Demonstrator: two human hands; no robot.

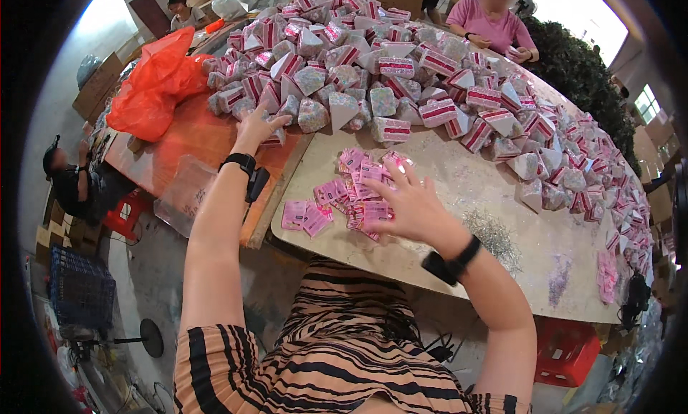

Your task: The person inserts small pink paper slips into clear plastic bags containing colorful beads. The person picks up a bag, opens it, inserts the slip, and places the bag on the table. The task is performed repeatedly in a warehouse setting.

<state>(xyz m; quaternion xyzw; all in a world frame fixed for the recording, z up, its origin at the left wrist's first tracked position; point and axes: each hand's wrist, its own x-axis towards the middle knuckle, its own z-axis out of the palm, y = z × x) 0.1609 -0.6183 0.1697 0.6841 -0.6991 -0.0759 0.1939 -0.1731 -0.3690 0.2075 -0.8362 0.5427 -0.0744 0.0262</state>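
A large heap of glittery white cake-slice ornaments (393,67) with pink stripes covers the far part of the table. At its near left edge my left hand (259,127) reaches among the slices. Its fingers are apart and touch the pieces there, and one slice (274,139) shows just under the hand. My right hand (410,208) is spread over a loose pile of small pink printed cards (331,193). Its fingertips rest on or just above them; the palm hides some cards. Two cards lie side by side at the pile's left.
A red-orange plastic bag (152,88) sits on the orange board (208,131) at left, near a clear plastic sheet (185,195). Silvery wire strands (494,238) and a pink bundle (607,276) lie at right. A person in pink (494,23) works across the heap.
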